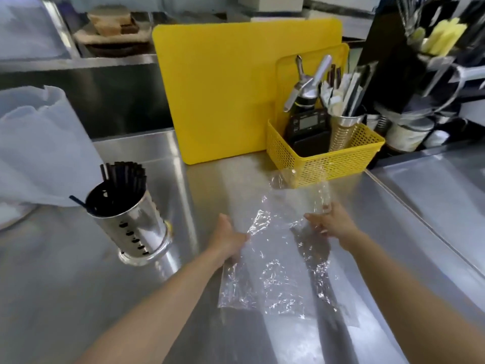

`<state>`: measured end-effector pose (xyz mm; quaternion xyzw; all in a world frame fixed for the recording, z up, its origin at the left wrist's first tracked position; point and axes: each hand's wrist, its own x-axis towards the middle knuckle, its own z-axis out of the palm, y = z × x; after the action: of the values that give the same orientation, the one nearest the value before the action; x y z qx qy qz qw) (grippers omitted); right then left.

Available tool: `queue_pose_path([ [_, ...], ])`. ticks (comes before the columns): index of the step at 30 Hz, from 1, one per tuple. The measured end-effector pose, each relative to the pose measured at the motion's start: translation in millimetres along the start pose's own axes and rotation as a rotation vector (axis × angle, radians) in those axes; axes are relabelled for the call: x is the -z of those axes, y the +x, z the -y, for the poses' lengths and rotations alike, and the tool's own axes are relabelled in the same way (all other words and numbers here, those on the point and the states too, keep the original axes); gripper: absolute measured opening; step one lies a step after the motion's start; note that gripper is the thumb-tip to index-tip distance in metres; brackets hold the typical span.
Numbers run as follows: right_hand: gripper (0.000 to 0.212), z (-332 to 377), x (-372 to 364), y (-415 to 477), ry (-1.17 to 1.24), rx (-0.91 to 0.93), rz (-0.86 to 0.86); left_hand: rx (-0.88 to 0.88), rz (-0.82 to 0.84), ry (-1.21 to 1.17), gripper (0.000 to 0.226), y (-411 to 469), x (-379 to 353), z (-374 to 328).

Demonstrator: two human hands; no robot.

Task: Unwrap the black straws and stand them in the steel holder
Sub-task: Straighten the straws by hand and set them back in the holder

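A bundle of black straws (123, 177) stands upright in the perforated steel holder (133, 222) on the left of the steel counter. One dark straw leans out over the holder's left rim. A crinkled clear plastic wrapper (273, 264) lies spread on the counter in front of me, with no straws visible in it. My left hand (228, 237) grips the wrapper's left edge. My right hand (330, 222) pinches its right side, lifting a strip of film toward the yellow basket.
A yellow mesh basket (325, 158) with a timer, a steel dispenser and a cup of utensils stands at the back right. Behind it lean yellow cutting boards (217, 95). A white plastic bag (34, 148) sits at the left. A counter seam (420, 219) runs along the right.
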<state>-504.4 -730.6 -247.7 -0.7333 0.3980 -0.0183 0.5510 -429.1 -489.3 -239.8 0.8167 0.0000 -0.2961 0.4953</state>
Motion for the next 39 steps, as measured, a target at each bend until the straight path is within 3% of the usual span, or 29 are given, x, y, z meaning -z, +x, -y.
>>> queue_pose_path([
  [3, 0.059, -4.2, 1.6, 4.9, -0.098, 0.008, -0.137, 0.017, 0.04, 0.135, 0.067, -1.9, 2.7, 3.0],
  [5, 0.057, 5.3, 2.6, 4.3, -0.178, 0.055, -0.237, -0.014, 0.023, 0.297, 0.067, -4.6, 14.3, 0.6],
  [10, 0.058, 51.1, -5.3, 7.9, -0.185, 0.239, -0.369, -0.101, 0.046, 0.388, 0.03, -20.6, 65.7, -13.1],
  [13, 0.052, 86.0, -33.7, -2.2, -0.1, 0.297, -0.289, -0.145, -0.014, 0.303, 0.041, -31.3, 106.3, -16.1],
  [17, 0.04, 126.9, -95.3, -31.2, -0.003, 0.426, -0.009, -0.294, -0.106, 0.253, 0.028, -61.2, 158.5, -24.2],
  [19, 0.037, 141.2, -128.2, -46.1, -0.005, 0.485, 0.152, -0.455, -0.242, 0.174, 0.01, -78.9, 180.4, -30.0],
  [23, 0.035, 165.9, -181.9, -79.9, -0.117, 0.635, 0.355, -0.705, -0.55, 0.018, 0.025, -108.0, 226.0, -39.1],
  [28, 0.047, 182.8, -220.4, -104.8, -0.192, 0.668, 0.517, -0.654, -0.673, -0.056, 0.023, -95.8, 266.1, -24.8],
  [32, 0.053, 190.6, -236.8, -109.5, -0.248, 0.64, 0.505, -0.481, -0.536, -0.123, 0.008, -63.4, 281.3, -7.4],
  [39, 0.044, 197.7, -252.8, -97.5, -0.284, 0.659, 0.432, -0.363, -0.112, -0.021, 0.047, -24.4, 282.9, -8.5],
])
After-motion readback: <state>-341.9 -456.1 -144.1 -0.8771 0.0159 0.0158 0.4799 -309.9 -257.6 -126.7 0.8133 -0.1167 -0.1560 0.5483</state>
